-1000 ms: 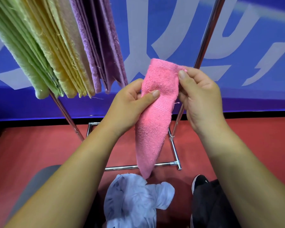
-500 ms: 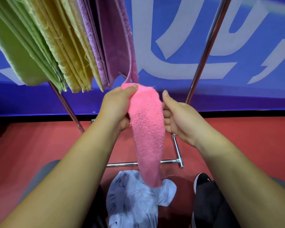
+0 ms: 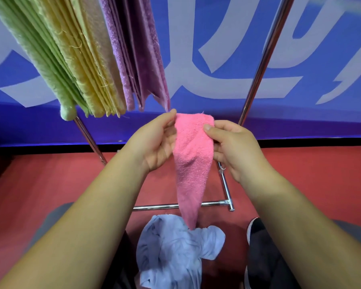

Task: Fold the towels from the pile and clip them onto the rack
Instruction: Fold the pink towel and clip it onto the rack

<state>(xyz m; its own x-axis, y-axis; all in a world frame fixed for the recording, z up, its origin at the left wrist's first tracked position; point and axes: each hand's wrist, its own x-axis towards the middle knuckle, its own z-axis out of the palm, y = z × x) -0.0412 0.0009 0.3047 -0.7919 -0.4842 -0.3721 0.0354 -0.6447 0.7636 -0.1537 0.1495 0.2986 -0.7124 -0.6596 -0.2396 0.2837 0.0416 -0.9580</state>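
Note:
A pink towel (image 3: pixel 191 161) hangs folded between my hands, narrowing to a point just above a crumpled light blue towel (image 3: pixel 175 253) on the floor. My left hand (image 3: pixel 154 142) pinches the pink towel's upper left corner. My right hand (image 3: pixel 231 147) grips its upper right edge with the thumb on the front. Folded green (image 3: pixel 40 55), yellow (image 3: pixel 86 57) and purple (image 3: pixel 138 53) towels hang side by side from the rack at upper left. A chrome rack pole (image 3: pixel 263 59) rises to the right of the pink towel.
The rack's chrome base bar (image 3: pixel 211 204) lies on the red floor (image 3: pixel 50 180) behind the blue towel. A blue banner with white lettering (image 3: pixel 217 49) fills the background. A dark shoe (image 3: pixel 258 232) shows at lower right, and grey trouser legs at both lower corners.
The pink towel's top has been spread wider between my hands. My right hand moved from beside the towel to gripping its upper right edge. The view tilted, bringing the hanging towels closer.

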